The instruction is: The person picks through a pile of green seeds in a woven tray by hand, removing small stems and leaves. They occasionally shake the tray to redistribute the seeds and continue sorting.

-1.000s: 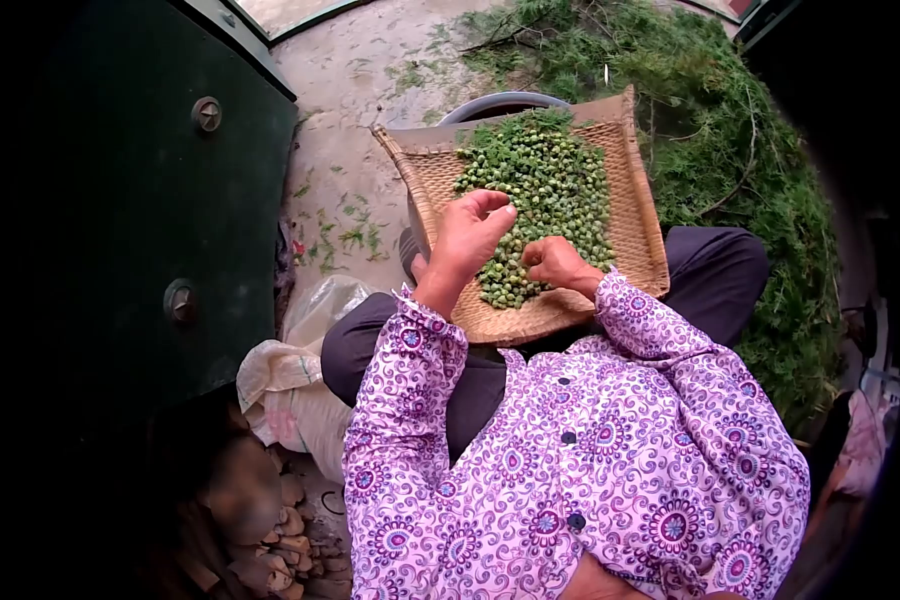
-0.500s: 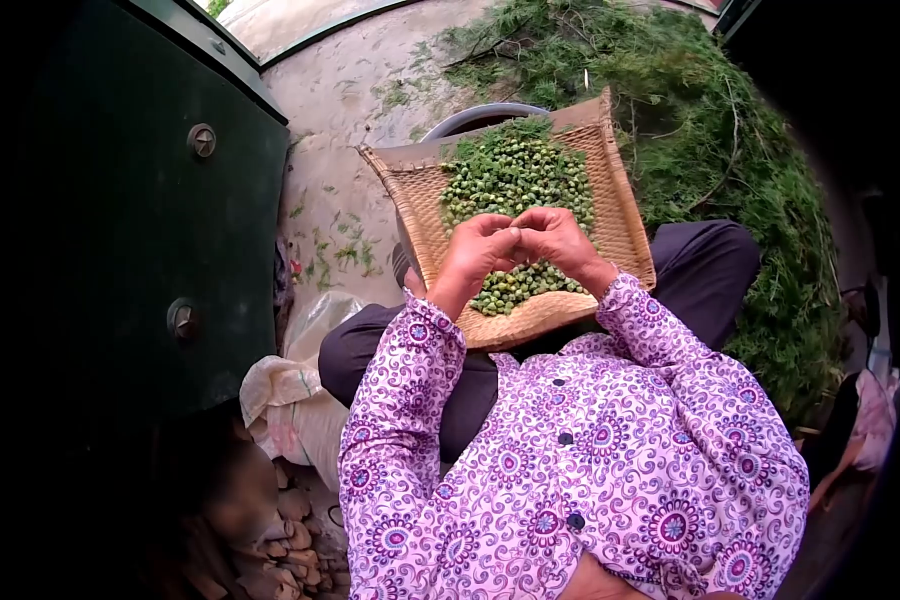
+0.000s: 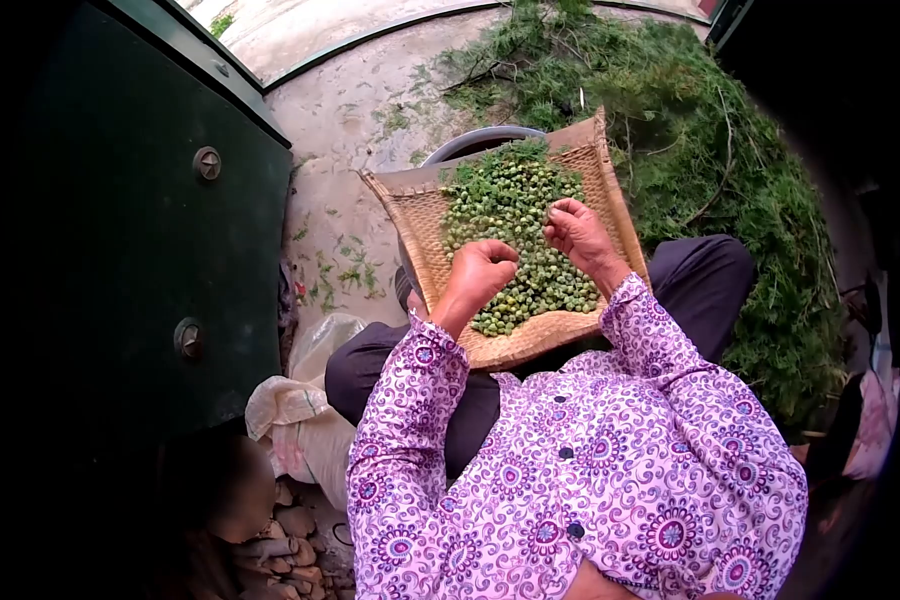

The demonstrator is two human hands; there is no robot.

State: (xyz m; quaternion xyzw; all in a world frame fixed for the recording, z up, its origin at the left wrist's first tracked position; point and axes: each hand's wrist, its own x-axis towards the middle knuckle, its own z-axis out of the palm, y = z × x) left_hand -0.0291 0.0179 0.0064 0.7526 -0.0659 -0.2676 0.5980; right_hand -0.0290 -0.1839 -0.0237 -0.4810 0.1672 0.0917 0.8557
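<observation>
A woven basket tray rests on my lap, heaped with small green pods. My left hand hovers over the near part of the heap with its fingers curled into a loose fist; whether it holds pods is hidden. Farther out and to the right, my right hand is raised over the pile, its fingertips pinched on a small green pod. Both arms wear purple patterned sleeves.
A grey basin rim shows behind the tray. A big heap of green cuttings lies at the right. A dark green metal door stands at the left, with a white sack and firewood below it.
My hands were together over the pods half a second ago. They have separated: the right moved up and to the right, the left dropped slightly and curled.
</observation>
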